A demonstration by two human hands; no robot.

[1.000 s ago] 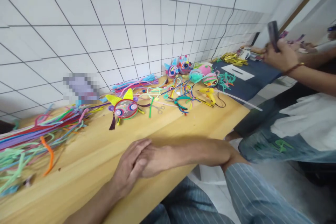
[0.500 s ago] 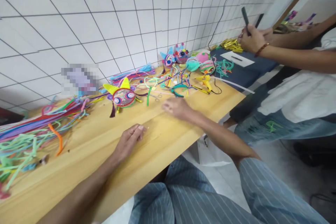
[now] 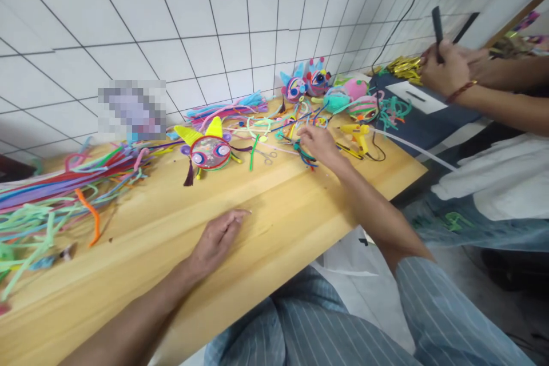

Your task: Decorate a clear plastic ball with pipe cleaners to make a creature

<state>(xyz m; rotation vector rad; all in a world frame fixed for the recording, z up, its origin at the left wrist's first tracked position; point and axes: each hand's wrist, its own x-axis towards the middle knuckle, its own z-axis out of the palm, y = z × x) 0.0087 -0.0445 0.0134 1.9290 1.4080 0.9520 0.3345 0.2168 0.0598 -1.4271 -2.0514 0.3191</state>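
Observation:
My left hand (image 3: 218,240) rests on the wooden table, its fingers curled together. A tiny pale bit shows at its fingertip; I cannot make out whether it is held. My right hand (image 3: 318,144) is over the teal-handled pliers (image 3: 305,158), which it partly covers. The right fingers are bent downward, with their tips partly hidden, so a grip cannot be made out. Left of the pliers lie small scissors (image 3: 269,156) and a green pipe cleaner (image 3: 254,152). A round decorated figure (image 3: 210,151) with yellow horns and big eyes stands beyond my left hand.
A yellow glue gun (image 3: 359,135) with a cord lies right of the pliers. Pipe cleaners (image 3: 64,189) are heaped at the left. More decorated figures (image 3: 317,80) stand by the tiled wall. At the right, a co-worker's hands (image 3: 448,71) hold dark, slim objects.
My right hand has moved forward and right, from the bare tabletop to over the pliers. My left hand stays on the table, with its fingertips stretched slightly forward. The view has shifted.

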